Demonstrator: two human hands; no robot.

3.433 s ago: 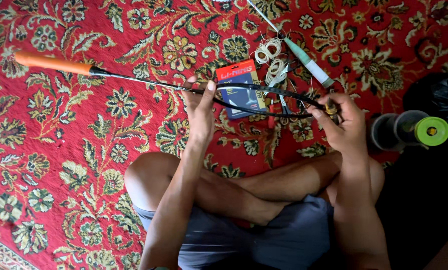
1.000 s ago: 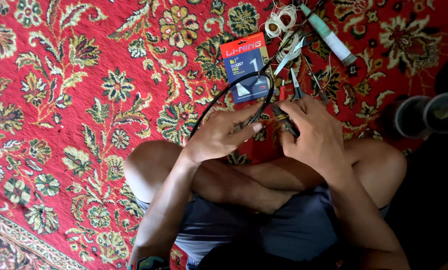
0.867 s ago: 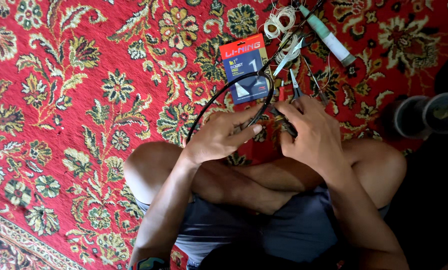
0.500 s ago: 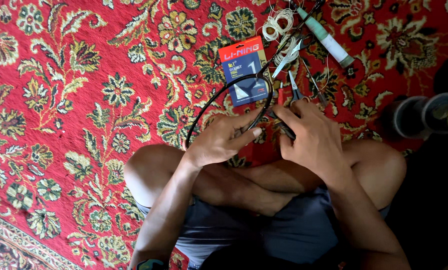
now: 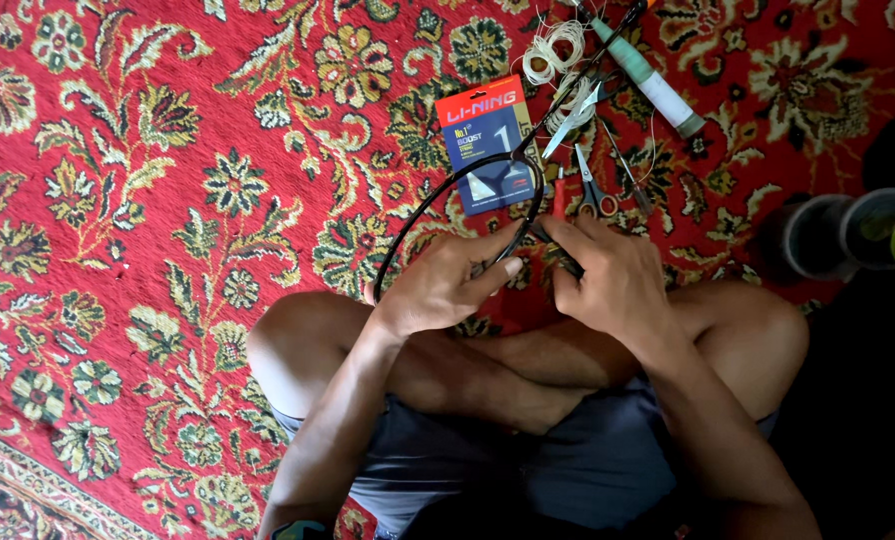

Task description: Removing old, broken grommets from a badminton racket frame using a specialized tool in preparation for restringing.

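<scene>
The person sits cross-legged on a red floral carpet (image 5: 118, 200). The left hand (image 5: 438, 290) has its fingers curled around the black badminton racket frame (image 5: 418, 225), which arcs just above the knees. The right hand (image 5: 608, 275) pinches the frame's rim beside it, fingers closed. Beyond lie a blue and red string packet (image 5: 488, 130), scissors (image 5: 593, 190), a coil of white string (image 5: 553, 48) and a pale green racket handle (image 5: 653, 85).
</scene>
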